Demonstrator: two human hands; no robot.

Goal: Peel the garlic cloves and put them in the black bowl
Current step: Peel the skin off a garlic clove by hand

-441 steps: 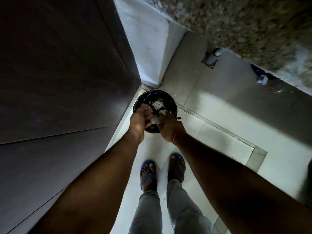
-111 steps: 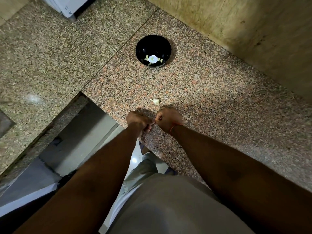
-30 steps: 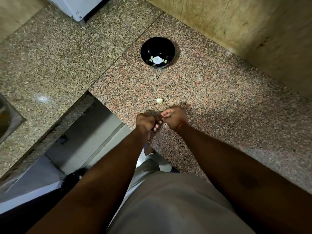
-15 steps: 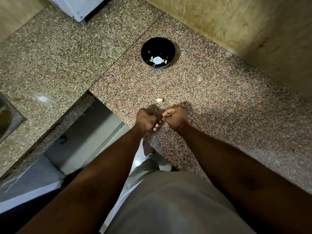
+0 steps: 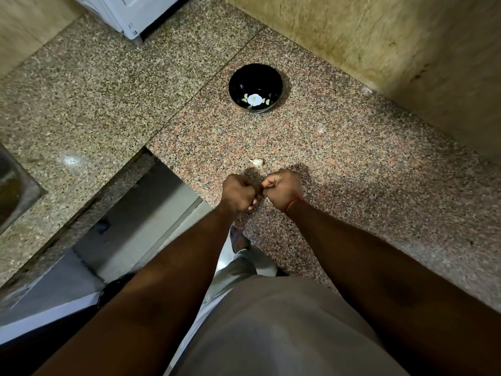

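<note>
The black bowl (image 5: 256, 80) stands on the granite counter (image 5: 352, 164) near the back wall; pale peeled cloves (image 5: 267, 102) lie in it around a white flower mark. One unpeeled garlic clove (image 5: 257, 162) lies on the counter just beyond my hands. My left hand (image 5: 238, 195) and my right hand (image 5: 282, 189) meet knuckle to knuckle at the counter's front edge, fingers curled, pinching a small clove between them. That clove is almost wholly hidden by the fingers.
A white appliance (image 5: 130, 12) stands at the back left. A steel sink (image 5: 13, 188) shows at the left edge. A gap in the counter (image 5: 141, 221) opens to the floor on my left. The tiled wall (image 5: 393, 50) rises behind the bowl.
My right hand's fingers, partly extended half a second ago, have curled tighter against my left hand. Bowl and loose clove have not moved.
</note>
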